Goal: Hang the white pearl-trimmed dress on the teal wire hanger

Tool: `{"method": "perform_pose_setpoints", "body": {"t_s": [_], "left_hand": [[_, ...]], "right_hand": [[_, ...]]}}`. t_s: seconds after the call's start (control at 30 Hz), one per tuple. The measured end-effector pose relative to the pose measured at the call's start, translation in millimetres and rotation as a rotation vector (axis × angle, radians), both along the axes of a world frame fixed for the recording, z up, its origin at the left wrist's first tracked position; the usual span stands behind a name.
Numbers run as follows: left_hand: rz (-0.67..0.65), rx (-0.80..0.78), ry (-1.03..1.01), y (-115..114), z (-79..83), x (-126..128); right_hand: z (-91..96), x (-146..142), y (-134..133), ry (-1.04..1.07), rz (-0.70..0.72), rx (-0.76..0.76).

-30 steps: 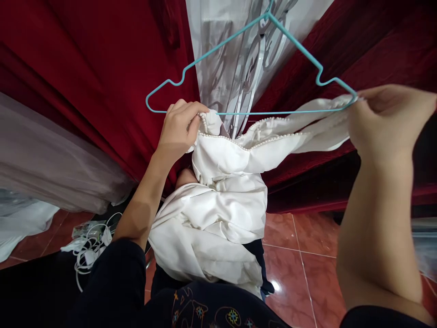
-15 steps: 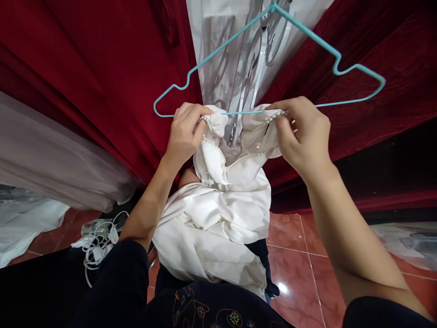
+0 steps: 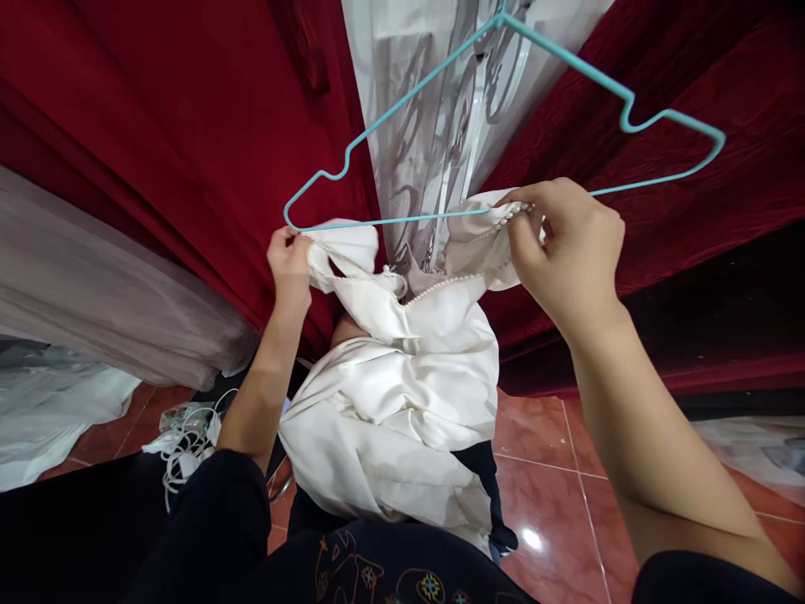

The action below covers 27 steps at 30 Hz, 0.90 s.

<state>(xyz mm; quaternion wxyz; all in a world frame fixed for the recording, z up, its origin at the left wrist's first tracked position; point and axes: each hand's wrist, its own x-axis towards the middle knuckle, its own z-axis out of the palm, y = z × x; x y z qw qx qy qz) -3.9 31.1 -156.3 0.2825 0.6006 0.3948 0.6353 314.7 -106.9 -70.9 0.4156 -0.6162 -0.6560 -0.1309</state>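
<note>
A white satin dress [image 3: 433, 377] with a beaded neckline lies bunched over my lap, its upper part raised toward a light-blue hanger [image 3: 569, 57]. My left hand [image 3: 290, 264] is closed on the dress's left shoulder part, close to the hanger's lower left corner. With thumb and fingers, my right hand [image 3: 566, 243] pinches the beaded edge on the right side, right at the hanger's bottom bar. Fabric on both sides meets the bar. My right hand hides a stretch of the bar, and how the cloth wraps there is partly hidden.
Red curtains [image 3: 189, 109] hang on both sides, with white patterned fabric [image 3: 418, 109] between them. White cables [image 3: 189, 445] lie tangled at lower left near a black surface [image 3: 69, 528]. Pale sheer cloth [image 3: 113, 285] drapes at the left. The floor has red tiles [image 3: 547, 495].
My left hand has moved left and down along the bar, stretching the left shoulder of the dress outward. The hanger has tilted slightly, and my right hand has shifted a little right, still pinching.
</note>
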Motion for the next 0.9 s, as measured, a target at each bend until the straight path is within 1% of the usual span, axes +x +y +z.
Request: {"method": "perform_pose_setpoints", "body": {"t_s": [0.07,0.13,0.17,0.23,0.3,0.37,0.43,0.5,0.57,0.6,0.67,0.73,0.77,0.83,0.9], "left_hand": [[0.095,0.067,-0.091,18.8,18.5,-11.0],[0.161,0.142,-0.122,33.0,43.0,-19.2],[0.172,0.179,-0.100,37.8,55.9,-20.9],[0.169,0.286,0.015,41.9,80.5,-17.5],[0.146,0.382,0.136,38.1,101.2,-4.0],[0.099,0.434,0.216,27.2,116.7,16.7],[-0.022,0.468,0.260,10.7,126.7,38.9],[-0.109,0.553,0.236,-9.5,130.4,57.8],[-0.102,0.631,0.223,-30.7,126.9,72.0],[-0.093,0.646,0.260,-40.5,122.5,77.8],[-0.154,0.593,0.443,-56.2,109.8,88.5],[-0.236,0.501,0.687,-64.9,95.3,99.6],[-0.246,0.472,0.783,-66.8,88.8,105.3],[-0.213,0.411,0.910,-67.4,79.8,115.8],[-0.170,0.370,0.916,-66.1,76.7,123.4]], "right_hand": [[2.3,-1.4,-1.6,-0.034,-0.032,-0.047],[3.7,-1.5,-2.8,-0.078,-0.054,-0.087],[3.9,-1.4,-3.2,-0.093,-0.061,-0.098],[3.4,-2.1,-3.8,-0.103,-0.069,-0.108],[2.2,-4.6,-4.2,-0.104,-0.067,-0.117],[1.1,-8.2,-4.5,-0.110,-0.057,-0.127],[0.3,-10.7,-4.7,-0.115,-0.059,-0.117],[-0.3,-10.7,-4.3,-0.106,-0.069,-0.089],[-0.9,-8.3,-3.2,-0.089,-0.069,-0.060],[-1.3,-6.8,-2.4,-0.081,-0.062,-0.047],[-2.2,-4.9,-0.3,-0.059,-0.042,-0.016],[-3.4,-5.0,1.6,-0.028,-0.016,0.026],[-4.5,-5.7,2.2,-0.006,0.006,0.051],[-8.8,-6.3,2.9,0.062,0.075,0.113],[-17.3,-2.3,3.7,0.159,0.132,0.200]]}}
